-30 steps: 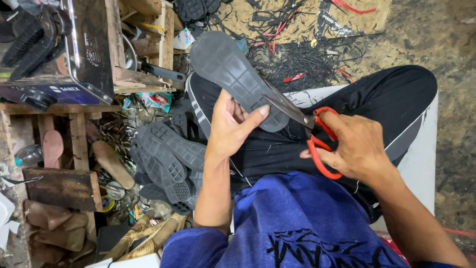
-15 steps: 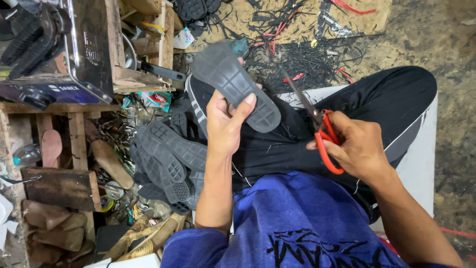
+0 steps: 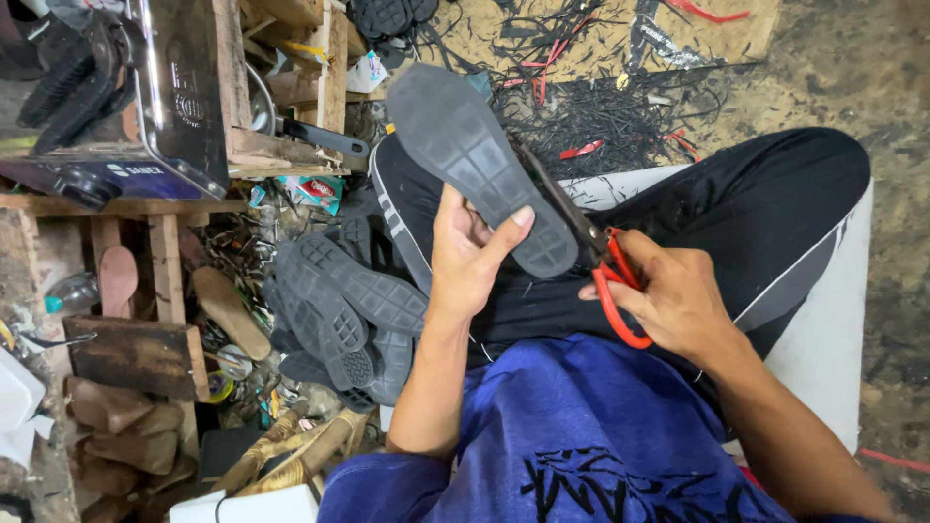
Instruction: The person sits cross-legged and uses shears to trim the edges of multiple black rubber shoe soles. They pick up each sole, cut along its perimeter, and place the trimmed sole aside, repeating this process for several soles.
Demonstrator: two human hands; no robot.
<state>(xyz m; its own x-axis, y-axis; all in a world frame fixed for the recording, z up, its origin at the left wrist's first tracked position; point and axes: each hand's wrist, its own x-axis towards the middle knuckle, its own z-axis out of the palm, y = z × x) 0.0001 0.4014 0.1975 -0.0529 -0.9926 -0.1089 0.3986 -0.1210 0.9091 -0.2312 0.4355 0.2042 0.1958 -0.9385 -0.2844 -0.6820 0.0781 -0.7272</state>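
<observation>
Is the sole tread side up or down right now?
Tread side up: the grey sole in the left hand shows its moulded grip pattern to the camera, scissors at its edge.

scissors (image 3: 599,254) back against sole (image 3: 481,165) edge

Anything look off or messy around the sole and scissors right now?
Only the floor: a tangle of thin black and red offcut strips lies scattered beyond the knees. The grey sole looks whole, held in the left hand; the right hand holds red-handled scissors along its edge. More soles lie piled unevenly beside the leg.
</observation>
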